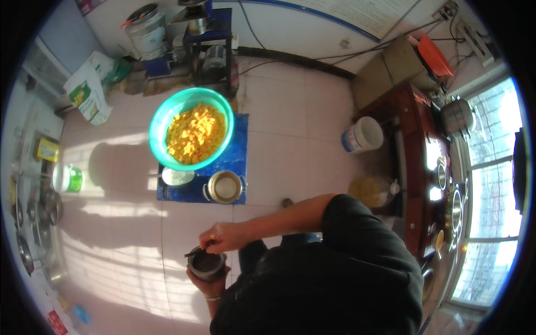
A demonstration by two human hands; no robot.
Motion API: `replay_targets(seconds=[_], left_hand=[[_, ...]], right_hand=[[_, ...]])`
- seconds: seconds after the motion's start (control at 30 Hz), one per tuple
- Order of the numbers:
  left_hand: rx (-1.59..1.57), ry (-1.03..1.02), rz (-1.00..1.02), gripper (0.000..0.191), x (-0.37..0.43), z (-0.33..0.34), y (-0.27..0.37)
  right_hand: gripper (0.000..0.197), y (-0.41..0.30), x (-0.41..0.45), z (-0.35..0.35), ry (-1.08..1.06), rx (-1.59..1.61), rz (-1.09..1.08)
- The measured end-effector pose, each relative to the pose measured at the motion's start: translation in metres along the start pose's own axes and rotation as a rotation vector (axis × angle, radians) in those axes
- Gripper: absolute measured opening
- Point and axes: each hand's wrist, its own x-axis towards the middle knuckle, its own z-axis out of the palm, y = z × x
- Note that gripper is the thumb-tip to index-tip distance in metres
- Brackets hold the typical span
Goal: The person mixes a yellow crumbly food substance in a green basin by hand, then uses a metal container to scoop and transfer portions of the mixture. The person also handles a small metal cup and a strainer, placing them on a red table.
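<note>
My left hand [211, 287], with a band at the wrist, cups a small dark bowl [206, 275] from below. Over its rim, my right hand [224, 238] grips a thin dark utensil [191, 253], and the fingers cover most of it. The contents of the bowl are in shadow and cannot be made out. Ahead of my hands stands a low blue table [205, 187]. On it a large green plastic basin [159, 144] holds a crumbly yellow food mass [196, 136]. Beside the basin sit a two-handled metal pot [226, 187] and a pale flat object [177, 176].
A white bucket [368, 133] and a plastic jug [370, 191] stand by the dark red wooden counter [414, 167] on the right. To the left are a white-and-green tub [68, 179] and a sack [90, 94]. A motor-driven machine [213, 46] stands against the far wall.
</note>
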Motion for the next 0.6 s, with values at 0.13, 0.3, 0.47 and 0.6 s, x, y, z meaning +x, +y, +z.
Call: replay_targets(seconds=[0.13, 0.3, 0.47, 0.6], left_hand=[[0.278, -0.028, 0.36, 0.067, 0.011, 0.069, -0.054], [0.856, -0.396, 0.66, 0.09, 0.02, 0.173, -0.119], [0.943, -0.444, 0.544, 0.088, 0.017, 0.311, -0.212], [0.966, -0.595, 0.327, 0.077, 0.024, 0.401, -0.272]], right_hand=[[0.015, -0.016, -0.083, -0.035, 0.134, -0.093, -0.103], [0.015, -0.031, -0.206, -0.101, 0.326, -0.436, -0.147], [0.014, -0.055, -0.333, -0.167, 0.44, -0.544, -0.101], [0.013, -0.061, -0.413, -0.211, 0.578, -0.571, -0.082]])
